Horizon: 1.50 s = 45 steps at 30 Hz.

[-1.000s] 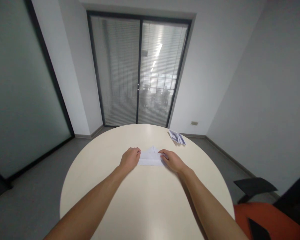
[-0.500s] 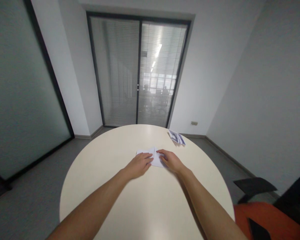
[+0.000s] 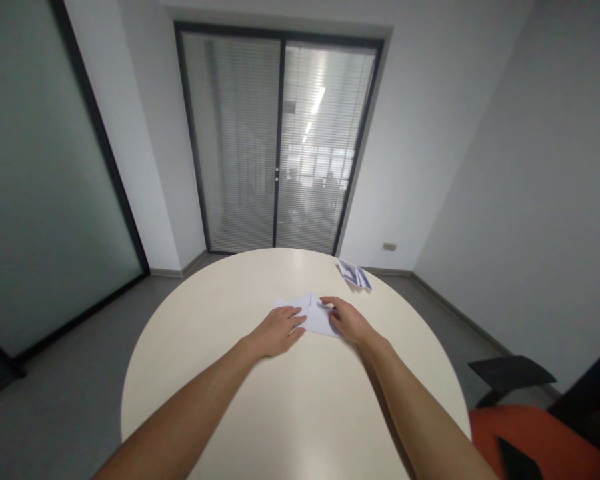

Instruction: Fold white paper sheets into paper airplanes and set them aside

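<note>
A sheet of white paper [image 3: 319, 321] with a fold or seam near its middle lies on the pale round table [image 3: 290, 407]. My left hand [image 3: 279, 330] rests flat on the paper's left part, fingers spread. Over the right part is my right hand [image 3: 353, 321], its fingers bent and apart, the fingertips at or just above the sheet. I cannot tell whether they touch it. Both hands cover parts of the paper's outline.
Near the table's far right edge lies a folded printed paper [image 3: 354, 275]. An orange chair [image 3: 530, 437] with black armrests stands at the right. Behind the table is a glass door [image 3: 310, 147] with blinds.
My right hand has slid slightly right, away from the seam, and its fingers have lifted a little, so more of the paper shows. My left hand has stayed nearly in place.
</note>
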Each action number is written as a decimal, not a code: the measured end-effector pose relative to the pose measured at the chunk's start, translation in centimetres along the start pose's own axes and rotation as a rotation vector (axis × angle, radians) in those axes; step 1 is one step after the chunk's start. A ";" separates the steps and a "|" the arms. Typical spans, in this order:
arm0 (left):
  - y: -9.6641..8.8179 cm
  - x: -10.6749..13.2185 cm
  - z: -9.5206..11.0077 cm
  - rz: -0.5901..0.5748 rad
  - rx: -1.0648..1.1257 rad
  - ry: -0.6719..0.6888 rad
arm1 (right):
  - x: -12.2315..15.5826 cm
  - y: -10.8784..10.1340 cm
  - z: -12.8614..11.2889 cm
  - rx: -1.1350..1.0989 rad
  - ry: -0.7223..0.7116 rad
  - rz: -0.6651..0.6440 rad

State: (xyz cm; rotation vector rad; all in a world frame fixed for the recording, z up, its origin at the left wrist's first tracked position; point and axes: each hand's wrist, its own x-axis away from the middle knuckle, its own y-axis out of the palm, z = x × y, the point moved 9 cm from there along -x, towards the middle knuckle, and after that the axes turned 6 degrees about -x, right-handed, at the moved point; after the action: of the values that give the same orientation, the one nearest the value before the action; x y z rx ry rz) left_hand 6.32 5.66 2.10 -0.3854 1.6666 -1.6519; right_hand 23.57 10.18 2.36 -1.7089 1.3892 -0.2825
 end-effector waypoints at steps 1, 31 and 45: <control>0.0 0.0 0.0 0.002 0.003 -0.001 | 0.0 -0.1 0.2 0.009 0.014 -0.001; 0.1 -0.3 0.1 0.012 0.004 -0.007 | 0.9 4.4 -1.1 0.234 0.098 -0.294; -0.5 -0.5 -0.7 0.063 -0.044 -0.092 | 1.0 4.8 -4.7 0.174 -0.044 -0.349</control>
State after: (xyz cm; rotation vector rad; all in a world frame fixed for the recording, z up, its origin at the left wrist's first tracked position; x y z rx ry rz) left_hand 6.03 6.40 2.64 -0.4201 1.6326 -1.5304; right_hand 17.60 7.13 1.19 -1.7927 0.9977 -0.5405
